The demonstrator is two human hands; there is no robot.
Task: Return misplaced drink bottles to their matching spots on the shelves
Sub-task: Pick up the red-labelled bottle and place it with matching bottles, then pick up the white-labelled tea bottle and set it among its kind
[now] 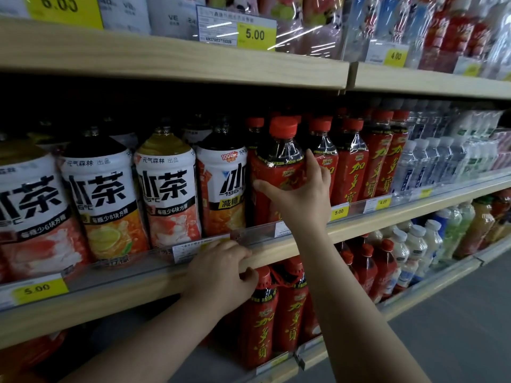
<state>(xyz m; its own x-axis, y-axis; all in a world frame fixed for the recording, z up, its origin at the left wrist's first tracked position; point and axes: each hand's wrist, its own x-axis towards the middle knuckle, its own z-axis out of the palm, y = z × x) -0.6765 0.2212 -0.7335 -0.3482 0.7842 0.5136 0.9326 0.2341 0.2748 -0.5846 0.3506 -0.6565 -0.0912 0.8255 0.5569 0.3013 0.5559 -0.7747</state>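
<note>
Wooden shelves (pixel 171 62) packed with drinks fill the view. At the middle shelf's front edge (pixel 304 239) a red-labelled bottle (pixel 276 172) is stood upright, clasped by the right hand (pixel 301 194): thumb across the label, index finger up its right shoulder. White-labelled tea bottles (pixel 166 189) touch it on the left, matching red bottles (pixel 351 167) crowd its right. The left hand (pixel 221 272) is curled over the shelf lip, fingers bent, holding no bottle.

Middle shelf (pixel 276 254) sitting packed: iced-tea bottles (pixel 166 189) pressing against red bottle (pixel 276 172), more red bottles (pixel 351 167) crowding right. Dark gap running above caps under upper shelf (pixel 171 64). Aisle floor (pixel 456 313) lying open.
</note>
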